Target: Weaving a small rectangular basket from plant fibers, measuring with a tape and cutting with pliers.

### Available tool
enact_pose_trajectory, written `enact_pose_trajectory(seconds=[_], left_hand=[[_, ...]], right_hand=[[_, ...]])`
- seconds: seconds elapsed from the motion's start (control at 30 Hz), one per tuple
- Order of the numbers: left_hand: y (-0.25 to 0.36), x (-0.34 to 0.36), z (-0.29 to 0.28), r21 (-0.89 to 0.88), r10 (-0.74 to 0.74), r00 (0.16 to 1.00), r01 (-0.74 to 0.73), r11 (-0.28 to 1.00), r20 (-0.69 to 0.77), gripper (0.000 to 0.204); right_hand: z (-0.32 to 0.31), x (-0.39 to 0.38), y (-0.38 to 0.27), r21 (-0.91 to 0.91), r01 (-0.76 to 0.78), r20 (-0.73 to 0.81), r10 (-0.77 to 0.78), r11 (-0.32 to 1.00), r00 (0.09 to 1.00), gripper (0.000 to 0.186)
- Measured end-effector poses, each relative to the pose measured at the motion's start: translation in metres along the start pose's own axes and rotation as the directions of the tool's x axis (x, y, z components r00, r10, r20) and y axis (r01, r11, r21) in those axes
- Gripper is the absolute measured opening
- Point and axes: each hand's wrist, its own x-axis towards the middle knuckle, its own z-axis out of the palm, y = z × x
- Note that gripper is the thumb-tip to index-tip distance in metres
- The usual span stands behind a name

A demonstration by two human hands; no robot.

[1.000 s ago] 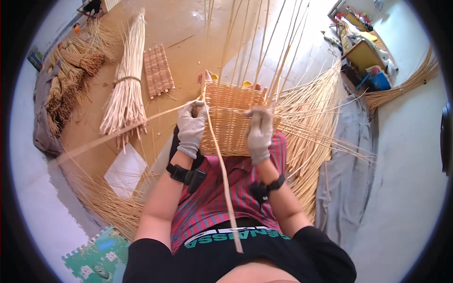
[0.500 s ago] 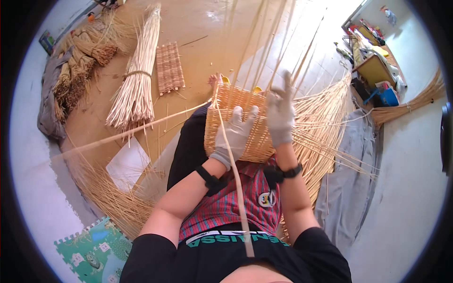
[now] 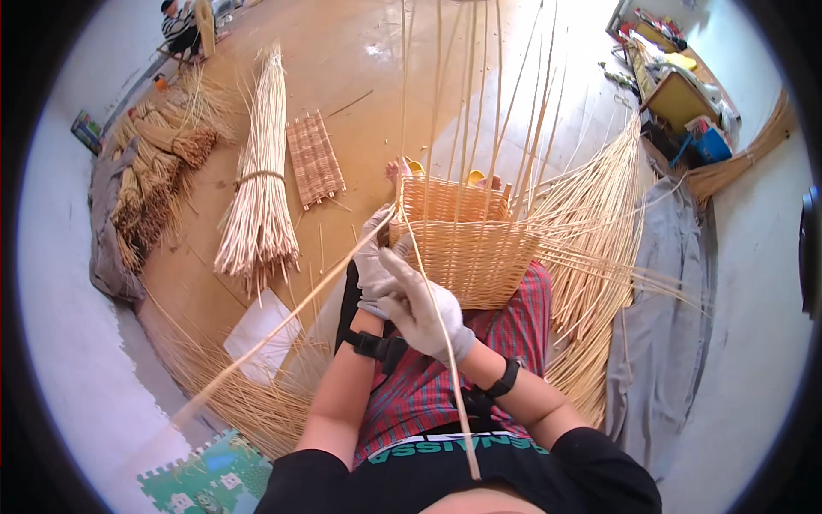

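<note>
A half-woven wicker basket [image 3: 475,261] rests at my lap, its upright stakes [image 3: 467,103] rising from the far side. At its left corner my left hand [image 3: 374,270], in a pale glove, has its fingers closed on the edge. My right hand [image 3: 428,317], also gloved, is in front of the basket's near left, fingers stretched out and crossing in front of the left hand. Two long loose reeds leave that corner: one reed [image 3: 295,301] runs down to the left, another reed [image 3: 449,351] passes over my right hand toward my chest. The left fingertips are partly hidden.
A tied reed bundle [image 3: 261,180] and a flat woven panel [image 3: 317,158] lie on the floor ahead. More bundles [image 3: 163,163] are heaped at left. Loose reeds [image 3: 591,274] spread at right beside a grey cloth [image 3: 659,300]. A person [image 3: 181,27] sits far left.
My right hand has moved from the basket's right side to its left. My left hand has shifted from the near wall to the left corner. The basket is tilted differently, its inside now showing.
</note>
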Motion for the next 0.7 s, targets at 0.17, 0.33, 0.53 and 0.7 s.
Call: enact_pose_trajectory(seconds=[0.17,0.33,0.53,0.7], left_hand=[[0.011,0.012,-0.018,-0.095,-0.21,0.969,0.223,0.97,0.129,0.048],[-0.016,0.022,-0.031,0.123,-0.059,0.98,0.035,0.992,0.192,0.043],[-0.023,0.032,-0.036,0.279,0.098,0.958,-0.175,0.944,0.271,0.044],[-0.025,0.03,-0.024,0.39,0.173,0.963,-0.244,0.888,0.208,0.056]], right_hand=[[0.018,0.026,-0.01,-0.041,0.074,-0.179,-0.081,0.996,0.981,0.05],[0.01,0.004,0.004,-0.106,0.076,-0.185,-0.095,0.991,0.978,0.017],[-0.018,-0.002,0.031,0.312,-0.047,-0.333,0.156,0.949,0.93,0.021],[-0.057,0.005,0.078,0.686,-0.361,-0.305,0.7,0.632,0.646,0.016]])
